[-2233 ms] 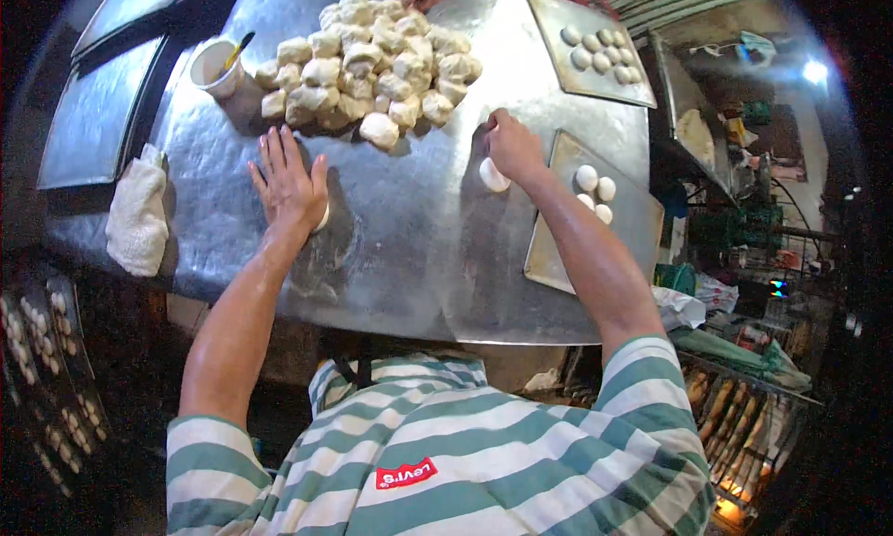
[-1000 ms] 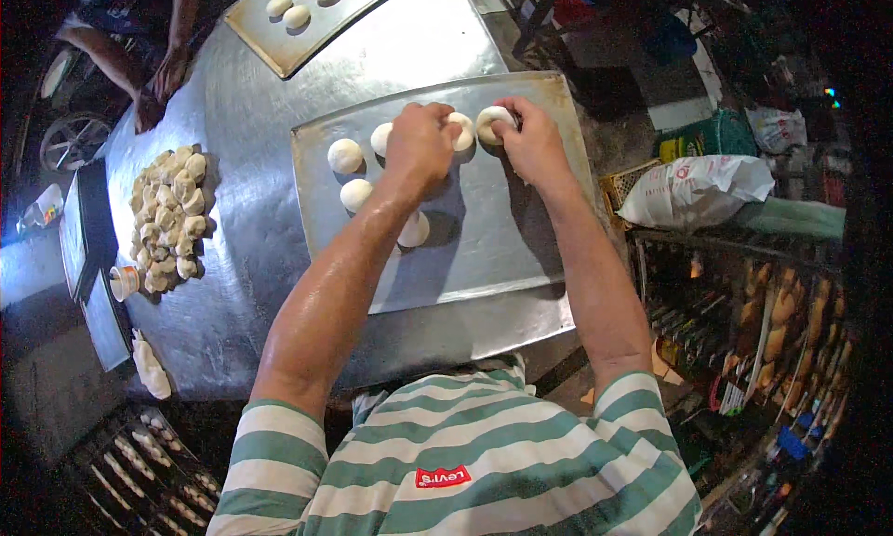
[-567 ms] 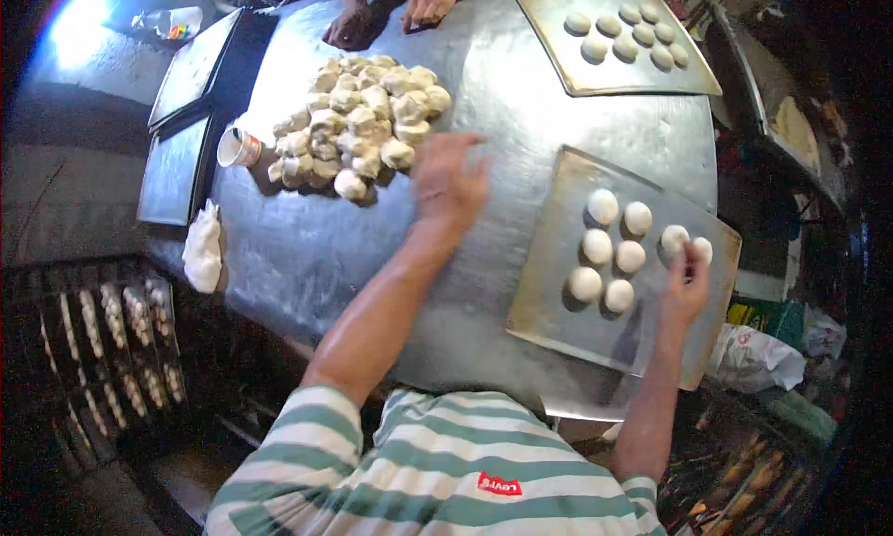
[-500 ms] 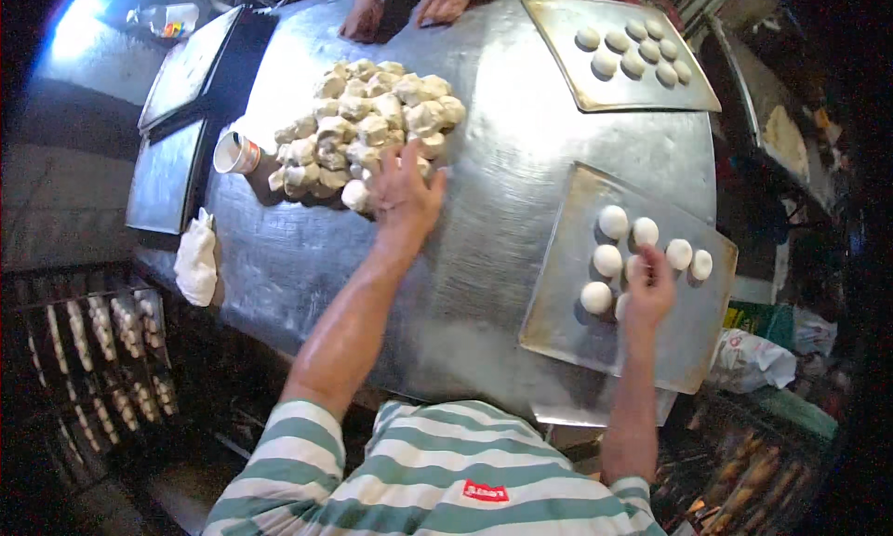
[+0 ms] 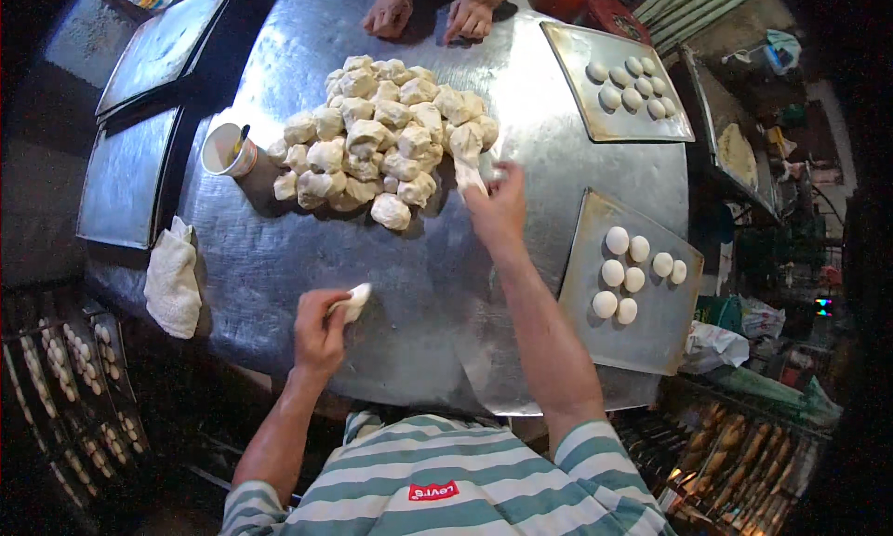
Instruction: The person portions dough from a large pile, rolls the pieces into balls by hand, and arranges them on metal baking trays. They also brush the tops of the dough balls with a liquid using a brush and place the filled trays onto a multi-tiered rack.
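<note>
A large heap of pale dough pieces point(image 5: 367, 136) sits on the metal table point(image 5: 270, 285). My left hand point(image 5: 319, 336) is near the front of the table, its fingers pinching a small dough piece point(image 5: 355, 300). At the heap's right edge, my right hand point(image 5: 499, 215) grips a stretched strip of dough point(image 5: 468, 172), which still joins a lump in the heap. One loose dough piece point(image 5: 391, 211) lies at the heap's front. To the right, several smooth dough balls point(image 5: 634, 279) rest on a baking tray point(image 5: 595, 336).
A second tray point(image 5: 651, 132) with dough balls lies at the far right. Another person's hands point(image 5: 470, 17) rest at the far edge. A white tub point(image 5: 223, 153), a folded cloth point(image 5: 174, 290) and metal trays point(image 5: 126, 183) are on the left. A rack point(image 5: 70, 359) stands lower left.
My left hand has drawn back from the heap toward me with a dough piece. My right hand has moved from the near tray to the heap and taken hold of dough. The view has shifted slightly.
</note>
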Demonstrator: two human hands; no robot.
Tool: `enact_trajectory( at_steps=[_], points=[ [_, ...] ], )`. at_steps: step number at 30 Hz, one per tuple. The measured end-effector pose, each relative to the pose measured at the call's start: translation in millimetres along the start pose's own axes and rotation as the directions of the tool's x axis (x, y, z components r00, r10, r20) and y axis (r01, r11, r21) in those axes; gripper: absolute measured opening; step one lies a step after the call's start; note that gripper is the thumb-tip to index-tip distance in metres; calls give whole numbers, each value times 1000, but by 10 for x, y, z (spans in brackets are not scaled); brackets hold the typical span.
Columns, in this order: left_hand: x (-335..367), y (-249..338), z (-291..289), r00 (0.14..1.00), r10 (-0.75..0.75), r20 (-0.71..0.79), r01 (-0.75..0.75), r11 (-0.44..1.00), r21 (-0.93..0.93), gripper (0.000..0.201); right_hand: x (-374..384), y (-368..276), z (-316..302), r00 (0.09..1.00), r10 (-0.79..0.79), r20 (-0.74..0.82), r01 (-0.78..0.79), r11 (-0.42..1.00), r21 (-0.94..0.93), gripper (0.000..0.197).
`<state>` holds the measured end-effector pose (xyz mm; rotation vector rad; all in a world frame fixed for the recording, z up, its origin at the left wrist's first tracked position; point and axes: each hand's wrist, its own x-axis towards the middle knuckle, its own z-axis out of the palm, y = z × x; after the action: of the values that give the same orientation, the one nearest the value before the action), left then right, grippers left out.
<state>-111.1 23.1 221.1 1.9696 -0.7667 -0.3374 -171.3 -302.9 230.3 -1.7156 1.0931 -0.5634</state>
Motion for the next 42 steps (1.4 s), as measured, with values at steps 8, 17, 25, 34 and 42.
enact_trajectory(
  at_steps=[8,17,25,34,42],
  points=[
    [-512,-124,-474,997,50,54,-63,956,288,16,-1236,1080,-1413,918,-371,144,397,842,-365,14],
    [559,-589,302,957,290,-7,-251,839,483,28,-660,668,-265,718,-643,267,695,637,-334,12],
    [-438,-191,253,966,242,93,-246,743,623,41,-1402,1042,-622,700,-642,312,713,649,-265,15],
    [-27,-603,-161,984,157,81,-177,905,386,58,-1023,1094,-845,844,-509,167,533,767,-356,20],
    [396,-271,443,864,406,297,-501,747,437,46,-978,913,-212,654,-715,246,710,469,-525,25]
  ],
)
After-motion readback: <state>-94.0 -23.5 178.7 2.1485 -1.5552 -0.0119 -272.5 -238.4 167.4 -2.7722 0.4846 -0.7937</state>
